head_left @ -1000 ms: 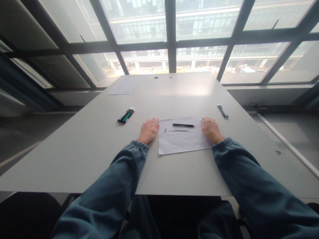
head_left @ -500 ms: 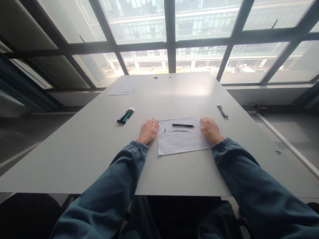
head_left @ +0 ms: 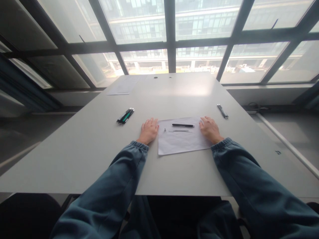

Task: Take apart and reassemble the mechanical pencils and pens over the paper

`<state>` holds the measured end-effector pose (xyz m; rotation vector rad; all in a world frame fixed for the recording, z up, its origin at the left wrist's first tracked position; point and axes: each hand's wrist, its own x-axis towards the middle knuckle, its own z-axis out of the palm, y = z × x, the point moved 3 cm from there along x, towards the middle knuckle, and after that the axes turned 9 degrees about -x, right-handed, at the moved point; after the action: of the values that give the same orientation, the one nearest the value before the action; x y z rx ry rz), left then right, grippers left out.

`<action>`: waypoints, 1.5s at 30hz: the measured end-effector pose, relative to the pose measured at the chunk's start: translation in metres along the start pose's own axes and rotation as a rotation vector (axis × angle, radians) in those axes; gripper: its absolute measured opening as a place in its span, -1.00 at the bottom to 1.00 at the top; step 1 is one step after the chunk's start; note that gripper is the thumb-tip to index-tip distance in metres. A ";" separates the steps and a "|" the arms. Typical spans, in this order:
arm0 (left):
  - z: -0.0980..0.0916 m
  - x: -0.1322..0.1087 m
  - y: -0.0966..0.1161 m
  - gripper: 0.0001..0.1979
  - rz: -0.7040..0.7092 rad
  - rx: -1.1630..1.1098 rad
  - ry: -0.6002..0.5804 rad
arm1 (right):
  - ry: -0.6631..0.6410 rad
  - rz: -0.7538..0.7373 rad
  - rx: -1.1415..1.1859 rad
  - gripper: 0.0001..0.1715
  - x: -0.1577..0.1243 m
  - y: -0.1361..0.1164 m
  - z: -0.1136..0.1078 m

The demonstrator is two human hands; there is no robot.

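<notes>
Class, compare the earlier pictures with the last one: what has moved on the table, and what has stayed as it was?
The right hand has slid a little leftward over the right edge of the paper sheet, its fingers spreading flatter. Nothing was picked up or let go. The left hand stays flat beside the sheet, and the black pen, thin refill, bundle of pens and single pen lie unmoved.

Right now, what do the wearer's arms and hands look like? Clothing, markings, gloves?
Both arms wear loose, dark teal-blue sweatshirt sleeves with gathered, ribbed cuffs at the wrists; no logos or markings show. The left hand and right hand are bare: no gloves, and no watch or rings that can be made out. The left hand's nails look painted reddish-pink.
</notes>
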<state>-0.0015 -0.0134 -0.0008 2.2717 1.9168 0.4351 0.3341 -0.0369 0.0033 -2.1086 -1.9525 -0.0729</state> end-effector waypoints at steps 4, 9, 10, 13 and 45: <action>-0.010 -0.003 0.010 -0.48 0.047 0.018 0.090 | 0.004 -0.005 0.008 -0.46 0.000 0.000 0.000; -0.028 -0.009 0.031 -0.53 0.202 -0.007 0.248 | 0.031 -0.016 0.022 -0.48 -0.001 0.001 0.002; -0.031 -0.010 0.035 -0.54 0.236 -0.024 0.261 | 0.043 -0.016 0.029 -0.49 0.000 0.001 0.002; -0.037 -0.014 0.045 -0.60 0.378 -0.079 0.270 | 0.106 -0.018 0.075 -0.52 0.001 0.000 0.000; -0.022 -0.020 0.061 -0.86 0.606 -0.124 0.089 | 0.058 -0.476 0.232 -0.80 -0.021 -0.054 -0.007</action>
<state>0.0464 -0.0462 0.0354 2.7482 1.1490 0.7033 0.2796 -0.0555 0.0146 -1.4535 -2.2606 0.0028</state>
